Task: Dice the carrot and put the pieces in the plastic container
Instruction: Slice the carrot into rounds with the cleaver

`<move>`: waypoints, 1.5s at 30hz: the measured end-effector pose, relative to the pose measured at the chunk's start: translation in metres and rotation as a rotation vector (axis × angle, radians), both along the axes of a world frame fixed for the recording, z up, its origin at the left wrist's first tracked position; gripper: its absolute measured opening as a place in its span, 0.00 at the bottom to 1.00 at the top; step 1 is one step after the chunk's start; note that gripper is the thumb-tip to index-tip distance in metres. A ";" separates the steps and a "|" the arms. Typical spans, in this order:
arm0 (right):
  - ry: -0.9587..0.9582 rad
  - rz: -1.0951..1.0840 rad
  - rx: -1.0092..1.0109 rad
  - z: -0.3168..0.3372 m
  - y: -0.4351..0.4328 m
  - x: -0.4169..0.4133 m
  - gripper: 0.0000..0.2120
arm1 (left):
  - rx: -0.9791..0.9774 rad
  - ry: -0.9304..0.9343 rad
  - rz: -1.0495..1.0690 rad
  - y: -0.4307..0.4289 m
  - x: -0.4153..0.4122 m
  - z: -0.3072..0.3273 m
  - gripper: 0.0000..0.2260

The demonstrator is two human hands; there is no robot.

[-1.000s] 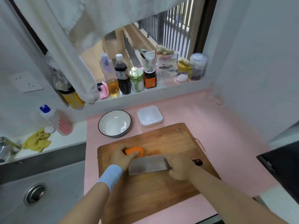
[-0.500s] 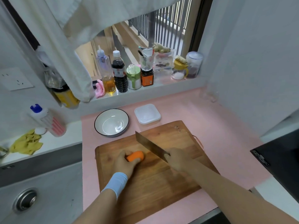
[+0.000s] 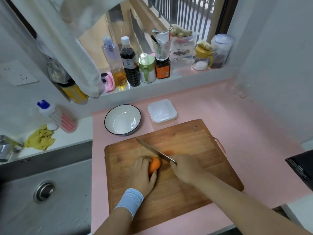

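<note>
The left hand (image 3: 143,172), wearing a pale blue wristband (image 3: 129,200), is lying on the wooden cutting board (image 3: 194,180) with its fingers curled over the carrot (image 3: 154,165), pinning it to the wood. The carrot is showing at the hand's 2 o'clock side, an orange stub sticking out between the fingers and the thumb, its far end pointing to about 12 o'clock.

The right hand (image 3: 186,168) is sitting just beside the carrot at its 3 o'clock and is closing in a fist round the handle of the cleaver (image 3: 152,150); the handle itself is hidden. The blade is running from that fist toward 10 o'clock, seen nearly edge-on, and is crossing the carrot's far end. Whether the edge is biting into the carrot I cannot tell.

The plastic container (image 3: 162,112), square and white, is standing on the pink tabletop (image 3: 237,116) just beyond the board, at the carrot's 12 o'clock and well apart from both hands. A white bowl (image 3: 122,119) with a dark rim is sitting beside it, at the container's 9 o'clock.
</note>
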State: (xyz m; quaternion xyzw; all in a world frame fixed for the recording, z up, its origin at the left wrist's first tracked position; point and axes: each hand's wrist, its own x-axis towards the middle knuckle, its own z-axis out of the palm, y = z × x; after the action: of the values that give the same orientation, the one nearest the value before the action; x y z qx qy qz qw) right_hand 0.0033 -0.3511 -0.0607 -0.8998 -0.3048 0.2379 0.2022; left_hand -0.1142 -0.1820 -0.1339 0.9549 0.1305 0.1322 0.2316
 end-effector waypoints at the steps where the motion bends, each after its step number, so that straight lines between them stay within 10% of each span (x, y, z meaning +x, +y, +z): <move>1: 0.005 0.007 0.006 -0.001 0.000 0.000 0.11 | 0.048 -0.016 -0.020 -0.001 0.000 -0.002 0.12; 45: -0.141 -0.020 -0.062 0.031 -0.001 -0.053 0.18 | 0.119 -0.169 -0.049 -0.004 0.009 -0.038 0.14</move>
State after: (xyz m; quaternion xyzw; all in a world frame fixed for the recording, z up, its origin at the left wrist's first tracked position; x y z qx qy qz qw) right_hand -0.0501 -0.3524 -0.0295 -0.9231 -0.3017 0.1812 0.1548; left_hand -0.1048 -0.1860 -0.1719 0.9553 0.0792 0.2142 0.1878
